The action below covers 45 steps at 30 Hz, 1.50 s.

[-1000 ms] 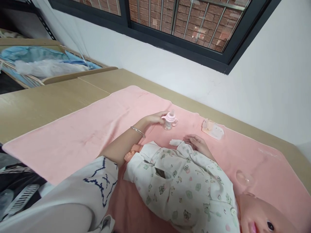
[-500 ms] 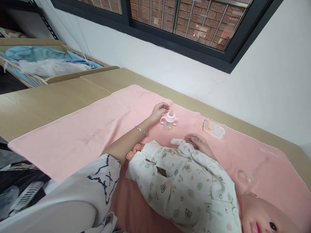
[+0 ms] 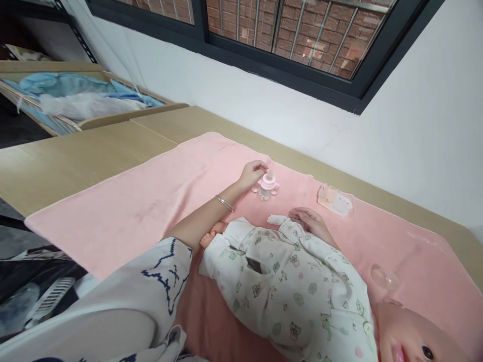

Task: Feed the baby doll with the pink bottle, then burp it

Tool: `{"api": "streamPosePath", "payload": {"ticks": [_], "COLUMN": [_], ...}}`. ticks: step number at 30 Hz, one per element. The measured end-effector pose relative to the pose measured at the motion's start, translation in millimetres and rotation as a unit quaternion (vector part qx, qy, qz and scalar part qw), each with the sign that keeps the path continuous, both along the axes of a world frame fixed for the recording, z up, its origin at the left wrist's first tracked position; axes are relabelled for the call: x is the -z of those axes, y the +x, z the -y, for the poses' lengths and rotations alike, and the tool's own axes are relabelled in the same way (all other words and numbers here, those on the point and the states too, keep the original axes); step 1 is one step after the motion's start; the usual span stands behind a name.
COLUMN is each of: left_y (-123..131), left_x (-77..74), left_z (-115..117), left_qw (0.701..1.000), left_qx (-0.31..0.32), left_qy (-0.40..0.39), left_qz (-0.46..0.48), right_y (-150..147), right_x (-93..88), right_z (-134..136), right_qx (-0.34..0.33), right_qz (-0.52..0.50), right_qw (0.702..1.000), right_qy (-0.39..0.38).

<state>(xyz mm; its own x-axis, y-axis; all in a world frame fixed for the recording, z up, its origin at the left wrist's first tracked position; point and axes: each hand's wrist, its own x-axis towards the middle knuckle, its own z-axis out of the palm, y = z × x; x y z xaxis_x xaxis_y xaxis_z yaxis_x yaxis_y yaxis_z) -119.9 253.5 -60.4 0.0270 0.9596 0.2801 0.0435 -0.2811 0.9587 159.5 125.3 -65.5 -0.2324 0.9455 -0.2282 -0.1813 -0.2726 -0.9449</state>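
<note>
My left hand (image 3: 254, 174), a silver bangle on its wrist, rests on the pink cloth (image 3: 158, 196) right beside a small clear baby bottle (image 3: 265, 192). The bottle stands upright, with a pink collar, a teat and two side handles. My left fingers are loosely curved and apart at its far left side, not closed round it. A baby doll (image 3: 298, 296) in a white printed romper lies across my front, head at lower right. My right hand (image 3: 308, 221) holds the doll from its far side, fingers along a trouser leg; the forearm is mostly hidden behind the body.
A white and peach packet (image 3: 335, 200) lies near the cloth's far edge, and a clear round piece (image 3: 383, 277) lies beside the doll's head. A wooden crib (image 3: 90, 120) with blue fabric stands at far left. The wall and dark window frame (image 3: 279, 70) border the table.
The view shifts slightly, so everything sits a little further right. My left hand has edged slightly closer to the bottle. The doll and my right hand stay in place.
</note>
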Motion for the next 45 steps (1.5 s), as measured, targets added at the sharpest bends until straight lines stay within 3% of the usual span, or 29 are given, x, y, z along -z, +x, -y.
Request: {"api": "streamPosePath", "payload": {"ticks": [6, 12, 16, 20, 24, 27, 33, 39, 45], "left_y": [-2.3, -6.7, 1.9, 11.6, 16.1, 21.3, 36.1, 37.1, 34.9], "left_x": [-22.1, -62.4, -86.6, -98.8, -104.9, -108.7, -99.6, -64.2, -32.9], "left_z": [4.3, 22.1, 43.5, 60.4, 72.9, 82.2, 85.2, 71.6, 59.2], "left_qw": [0.999, 0.989, 0.980, 0.971, 0.957, 0.930, 0.870, 0.814, 0.806], "left_qx": [-0.014, 0.002, 0.083, 0.173, 0.276, 0.366, 0.463, 0.485, 0.469], "left_qy": [0.033, 0.088, 0.082, 0.050, 0.007, -0.025, -0.086, -0.126, -0.105], "left_qz": [0.029, 0.118, 0.162, 0.156, 0.086, 0.003, -0.148, -0.295, -0.344], "right_y": [0.2, 1.4, 1.3, 2.7, 5.0, 5.3, 3.0, 2.7, 2.1], "right_x": [-0.2, 0.6, 2.8, 6.3, 8.0, 6.3, 0.9, 3.5, 1.7], "right_z": [0.6, 1.3, -0.1, -0.8, -0.1, 0.8, 2.1, -1.7, -0.8], "right_qx": [-0.001, -0.006, -0.010, -0.014, -0.026, -0.037, -0.038, -0.037, -0.026], "right_qz": [0.002, 0.003, -0.009, -0.011, 0.002, 0.013, 0.021, 0.008, -0.003], "right_qw": [1.000, 1.000, 1.000, 1.000, 0.999, 0.998, 0.998, 0.999, 0.999], "right_qy": [-0.006, 0.006, 0.011, 0.019, 0.036, 0.047, 0.036, 0.035, 0.022]}}
